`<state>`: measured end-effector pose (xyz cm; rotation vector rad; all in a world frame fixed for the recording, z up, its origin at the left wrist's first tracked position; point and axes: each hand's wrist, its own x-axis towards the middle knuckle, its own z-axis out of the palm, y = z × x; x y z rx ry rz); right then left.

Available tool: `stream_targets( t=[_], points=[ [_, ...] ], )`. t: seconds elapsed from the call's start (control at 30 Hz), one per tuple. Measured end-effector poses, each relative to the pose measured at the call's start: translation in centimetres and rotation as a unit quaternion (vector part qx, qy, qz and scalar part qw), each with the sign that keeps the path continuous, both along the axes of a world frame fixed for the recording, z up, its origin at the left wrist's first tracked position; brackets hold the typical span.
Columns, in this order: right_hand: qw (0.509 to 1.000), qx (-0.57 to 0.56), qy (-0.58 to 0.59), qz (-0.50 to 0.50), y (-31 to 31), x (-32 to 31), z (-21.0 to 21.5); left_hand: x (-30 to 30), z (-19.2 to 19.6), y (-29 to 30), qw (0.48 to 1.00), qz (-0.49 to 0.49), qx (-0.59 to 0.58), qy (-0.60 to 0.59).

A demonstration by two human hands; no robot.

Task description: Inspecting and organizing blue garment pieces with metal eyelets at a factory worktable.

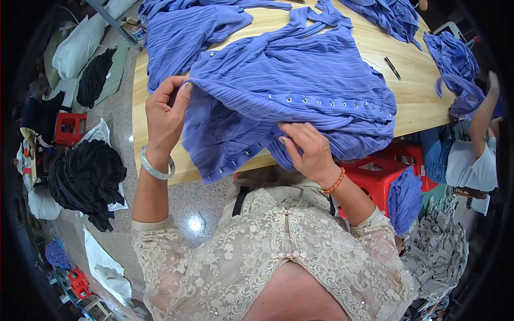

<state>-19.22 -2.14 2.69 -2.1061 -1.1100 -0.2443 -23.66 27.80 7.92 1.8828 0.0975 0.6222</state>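
Note:
A blue-violet ribbed garment point(321, 67) lies on the wooden table in front of me, with a row of metal snap fasteners along one edge strip. My left hand point(167, 109) is closed, pinching the garment's edge at its left end and lifting it slightly. Farther right, my right hand point(309, 150) has its fingers and thumb closed at the fabric near the front edge. A second strip with snaps point(233, 161) hangs over the table's front edge between my hands.
More blue-violet garments point(187, 40) are piled at the far left of the table point(428, 101). A black pen point(392, 68) lies at the right. Beside me is a red stool point(369, 179). Black cloth point(85, 176) lies on the left floor; another person's arm point(482, 115) shows at far right.

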Motion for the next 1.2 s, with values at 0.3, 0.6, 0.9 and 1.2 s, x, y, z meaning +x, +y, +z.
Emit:
stream_targets(
  t=[0.3, 0.6, 0.9, 1.2],
  points=[
    [0.972, -0.057, -0.124, -0.191, 0.3, 1.7, -0.1, -0.5, 0.5, 0.1, 1.0, -0.008, 0.002, -0.009],
    [0.965, -0.079, -0.153, -0.199, -1.6, 4.9, 0.2, -1.0, 0.1, 0.5, 1.0, -0.012, -0.023, -0.009],
    [0.96, 0.057, -0.16, -0.221, -2.5, 7.0, 3.1, -0.3, 0.3, 0.6, 0.999, -0.009, -0.025, -0.025],
    [0.993, 0.058, -0.088, -0.054, -5.3, 5.6, 2.8, -4.0, -0.6, 0.8, 0.998, -0.048, 0.002, 0.041]
  ],
)
